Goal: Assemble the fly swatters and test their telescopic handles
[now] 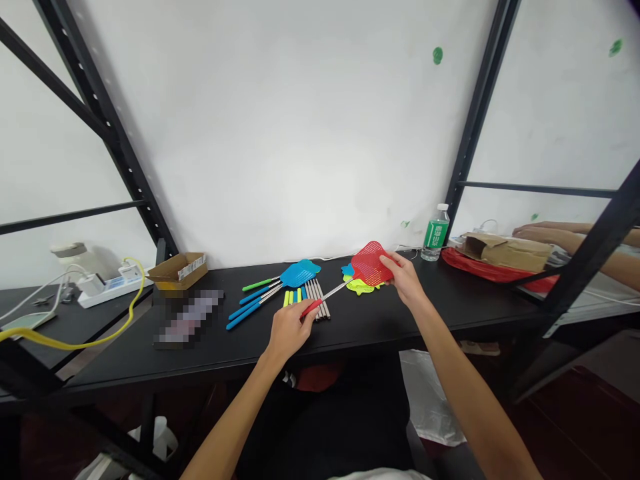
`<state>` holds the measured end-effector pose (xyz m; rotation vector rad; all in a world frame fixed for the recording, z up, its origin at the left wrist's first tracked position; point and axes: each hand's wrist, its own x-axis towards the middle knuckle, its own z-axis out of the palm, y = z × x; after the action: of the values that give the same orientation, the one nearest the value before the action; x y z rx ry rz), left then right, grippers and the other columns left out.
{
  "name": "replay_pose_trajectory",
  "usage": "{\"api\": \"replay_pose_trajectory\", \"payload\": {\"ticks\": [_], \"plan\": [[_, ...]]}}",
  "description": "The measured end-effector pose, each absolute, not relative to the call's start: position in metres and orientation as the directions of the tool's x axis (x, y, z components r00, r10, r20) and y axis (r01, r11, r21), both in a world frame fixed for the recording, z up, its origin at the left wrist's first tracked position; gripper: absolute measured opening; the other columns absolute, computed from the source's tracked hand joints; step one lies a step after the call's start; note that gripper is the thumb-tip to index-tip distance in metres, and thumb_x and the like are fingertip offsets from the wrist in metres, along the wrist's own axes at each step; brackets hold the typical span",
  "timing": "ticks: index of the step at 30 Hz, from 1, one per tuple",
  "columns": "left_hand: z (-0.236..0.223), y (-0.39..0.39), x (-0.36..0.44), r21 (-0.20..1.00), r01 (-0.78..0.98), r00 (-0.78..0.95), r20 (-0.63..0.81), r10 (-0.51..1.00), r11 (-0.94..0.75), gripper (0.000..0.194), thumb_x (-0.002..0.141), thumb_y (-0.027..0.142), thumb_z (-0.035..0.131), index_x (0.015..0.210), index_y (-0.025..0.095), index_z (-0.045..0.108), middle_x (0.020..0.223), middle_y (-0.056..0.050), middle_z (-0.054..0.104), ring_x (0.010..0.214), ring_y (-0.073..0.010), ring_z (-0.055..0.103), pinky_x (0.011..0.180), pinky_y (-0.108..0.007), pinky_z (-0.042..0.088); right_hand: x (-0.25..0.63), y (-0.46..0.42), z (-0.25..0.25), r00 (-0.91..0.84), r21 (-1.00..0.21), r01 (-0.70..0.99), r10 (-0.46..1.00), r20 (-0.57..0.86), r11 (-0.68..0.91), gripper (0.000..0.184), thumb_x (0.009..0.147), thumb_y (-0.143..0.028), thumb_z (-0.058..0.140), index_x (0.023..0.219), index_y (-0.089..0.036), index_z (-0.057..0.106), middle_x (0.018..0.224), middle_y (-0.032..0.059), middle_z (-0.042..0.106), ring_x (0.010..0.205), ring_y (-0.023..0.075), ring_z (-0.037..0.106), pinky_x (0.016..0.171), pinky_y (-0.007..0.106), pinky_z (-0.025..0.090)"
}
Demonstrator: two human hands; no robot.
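My left hand [291,328] is closed around the red handle of a fly swatter, whose thin metal rod slants up to the right. At the other end, my right hand [406,280] pinches the edge of its red perforated head [369,264]. Below that head lie yellow-green swatter heads [361,287] and a partly hidden blue one. Left of my hands are blue swatter heads [299,274], with blue handles [243,311] and a green handle [260,284] fanned out. Several metal rods [320,300] with yellow or blue handles lie behind my left hand, partly covered by it.
An open cardboard box [179,270] stands on the black table [385,327], left. A water bottle [435,233] stands at the back right. Farther left are a power strip [113,288] and yellow cable [133,313]. Another person's arms [613,260] show at right, beyond the black frame.
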<state>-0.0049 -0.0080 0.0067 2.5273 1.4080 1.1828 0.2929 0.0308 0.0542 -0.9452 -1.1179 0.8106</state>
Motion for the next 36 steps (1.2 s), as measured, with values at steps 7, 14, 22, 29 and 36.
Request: {"api": "replay_pose_trajectory", "payload": {"ticks": [7,14,22,29,36], "plan": [[0.007,-0.007,-0.004,0.348,0.729,0.304,0.608,0.734,-0.59,0.031,0.099,0.039,0.047,0.111,0.024,0.071,0.096,-0.004,0.077,0.082,-0.0192,0.069,0.071,-0.026,0.045,0.29,0.029,0.055,0.284,-0.907,0.05,0.865,0.414,0.418,0.055,0.074,-0.038,0.069,0.128,-0.027,0.063,0.079,0.0009,0.068,0.053,0.0135,0.054,0.039,0.021,0.039],[0.007,-0.006,-0.005,0.361,0.712,0.297,0.623,0.724,-0.603,0.03,0.097,0.037,0.05,0.11,0.022,0.072,0.098,-0.005,0.077,0.083,-0.0193,0.07,0.071,-0.027,0.047,0.289,0.033,0.049,0.289,-0.892,0.114,0.844,0.451,0.437,0.056,0.075,-0.037,0.065,0.128,-0.019,0.065,0.094,0.0062,0.072,0.058,0.0153,0.059,0.047,0.024,0.045],[0.004,-0.003,-0.006,0.37,0.709,0.272,0.642,0.717,-0.601,0.03,0.097,0.038,0.049,0.108,0.022,0.073,0.096,-0.005,0.077,0.084,-0.0198,0.07,0.072,-0.027,0.048,0.284,0.035,0.047,0.312,-0.916,0.104,0.862,0.399,0.386,0.062,0.073,-0.037,0.065,0.131,-0.015,0.062,0.083,0.0055,0.07,0.046,0.0119,0.051,0.04,0.024,0.042],[0.004,-0.004,-0.006,0.359,0.696,0.298,0.643,0.705,-0.622,0.031,0.097,0.038,0.05,0.108,0.02,0.073,0.093,-0.006,0.077,0.08,-0.0189,0.069,0.07,-0.026,0.046,0.284,0.035,0.047,0.303,-0.902,0.066,0.853,0.425,0.427,0.061,0.074,-0.036,0.065,0.131,-0.016,0.063,0.085,0.0053,0.07,0.048,0.0107,0.05,0.039,0.022,0.041],[0.009,-0.008,-0.006,0.386,0.683,0.308,0.618,0.724,-0.62,0.033,0.099,0.038,0.046,0.105,0.019,0.073,0.076,-0.003,0.072,0.068,-0.0158,0.064,0.063,-0.024,0.04,0.282,0.032,0.048,0.283,-0.88,0.107,0.834,0.473,0.462,0.061,0.077,-0.039,0.062,0.135,-0.018,0.06,0.106,0.009,0.071,0.056,0.0135,0.058,0.042,0.022,0.044]]}}
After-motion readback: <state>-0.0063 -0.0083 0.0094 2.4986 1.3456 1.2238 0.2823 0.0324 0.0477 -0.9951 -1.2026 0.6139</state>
